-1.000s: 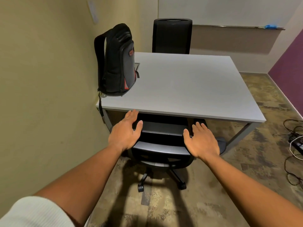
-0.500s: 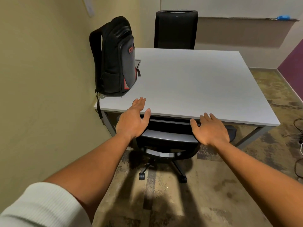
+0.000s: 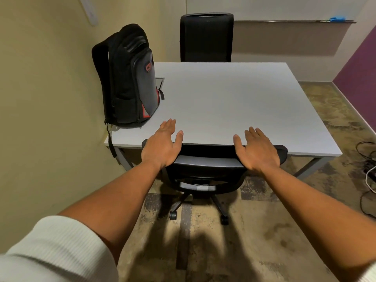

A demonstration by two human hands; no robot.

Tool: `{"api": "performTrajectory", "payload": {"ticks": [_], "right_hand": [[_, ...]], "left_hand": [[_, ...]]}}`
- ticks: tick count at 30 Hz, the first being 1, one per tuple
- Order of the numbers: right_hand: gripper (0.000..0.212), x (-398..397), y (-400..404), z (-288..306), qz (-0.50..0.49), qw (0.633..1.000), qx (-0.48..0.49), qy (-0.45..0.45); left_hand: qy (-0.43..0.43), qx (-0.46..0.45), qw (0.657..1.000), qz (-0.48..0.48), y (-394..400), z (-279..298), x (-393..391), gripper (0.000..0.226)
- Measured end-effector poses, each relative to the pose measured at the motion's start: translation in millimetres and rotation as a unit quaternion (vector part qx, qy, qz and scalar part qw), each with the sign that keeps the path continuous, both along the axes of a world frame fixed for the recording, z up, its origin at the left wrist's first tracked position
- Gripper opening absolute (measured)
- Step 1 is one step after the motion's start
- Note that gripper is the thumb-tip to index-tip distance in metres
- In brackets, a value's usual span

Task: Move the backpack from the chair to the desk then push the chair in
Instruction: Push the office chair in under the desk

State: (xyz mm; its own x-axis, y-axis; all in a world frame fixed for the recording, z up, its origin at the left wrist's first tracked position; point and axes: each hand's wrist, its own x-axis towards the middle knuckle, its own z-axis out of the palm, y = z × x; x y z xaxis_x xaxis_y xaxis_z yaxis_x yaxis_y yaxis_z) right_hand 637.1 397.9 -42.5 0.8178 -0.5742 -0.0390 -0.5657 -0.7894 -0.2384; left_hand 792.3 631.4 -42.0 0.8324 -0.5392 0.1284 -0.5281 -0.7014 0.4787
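A black backpack [image 3: 130, 78] with red trim stands upright on the near left corner of the grey desk [image 3: 234, 102], against the wall. The black office chair [image 3: 205, 169] is tucked under the desk's near edge; only its backrest top, base and casters show. My left hand [image 3: 162, 146] rests flat and open on the left end of the backrest top, fingers over the desk edge. My right hand [image 3: 257, 151] lies open on the right end of the backrest, holding nothing.
A second black chair [image 3: 206, 37] stands at the desk's far side. The yellow wall [image 3: 44, 98] runs close along the left. Cables [image 3: 368, 171] lie on the carpet at right. A ledge [image 3: 295, 22] with a blue item runs along the back wall.
Both hands have moved forward with the chair's backrest, and the chair has rolled further under the desk. The backpack has stayed in place.
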Motion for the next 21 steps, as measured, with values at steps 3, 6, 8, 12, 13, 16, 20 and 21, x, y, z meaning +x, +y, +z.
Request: {"api": "performTrajectory", "payload": {"ticks": [3,6,8,12,13,16,20,21], "right_hand": [[0.081,7,-8,-1,-0.007,1.0,0.007,-0.013],[0.082,12,-14,-1,-0.013,1.0,0.015,-0.022],[0.081,15,-18,-1,-0.018,0.999,0.019,-0.031],[0.08,22,-25,-1,-0.021,0.999,0.021,-0.038],[0.079,24,-26,0,-0.023,0.999,0.022,-0.04],[0.078,30,-31,-1,-0.025,0.998,0.026,-0.049],[0.075,34,-40,-1,-0.024,0.998,0.022,-0.061],[0.075,35,-43,0,-0.024,0.998,0.022,-0.062]], "left_hand": [[-0.001,-0.006,1.0,0.004,-7,-1,6,0.062],[-0.003,-0.007,1.0,0.005,-13,-1,11,0.062],[-0.004,-0.009,1.0,0.006,-17,-1,15,0.062],[-0.006,-0.006,1.0,0.003,-25,0,20,0.061],[-0.006,-0.006,1.0,0.002,-27,0,22,0.061],[-0.009,-0.01,1.0,0.001,-31,1,26,0.059],[-0.005,-0.012,1.0,0.0,-39,2,30,0.059],[-0.004,-0.013,1.0,-0.001,-42,2,31,0.059]]}}
